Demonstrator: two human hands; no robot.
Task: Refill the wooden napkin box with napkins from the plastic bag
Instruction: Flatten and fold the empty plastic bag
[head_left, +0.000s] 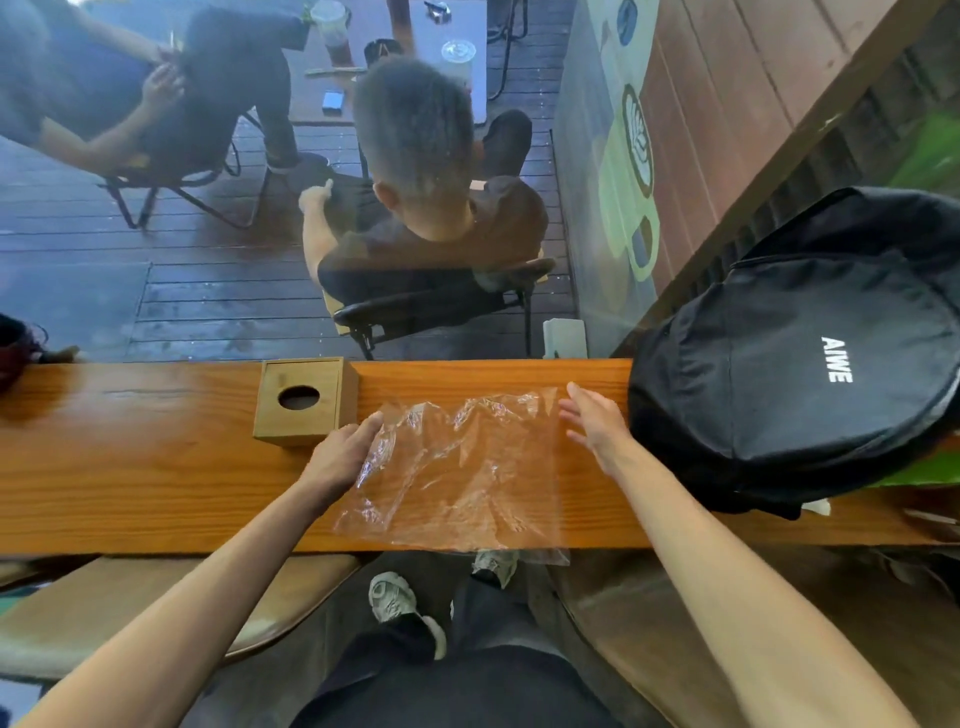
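Fingers of left hand flat, pinning empty plastic bag beside wooden napkin box; right hand spread wide, holding nothing, likely smoothing the bag.

One napkin box, one plastic bag, one backpack, two hands.
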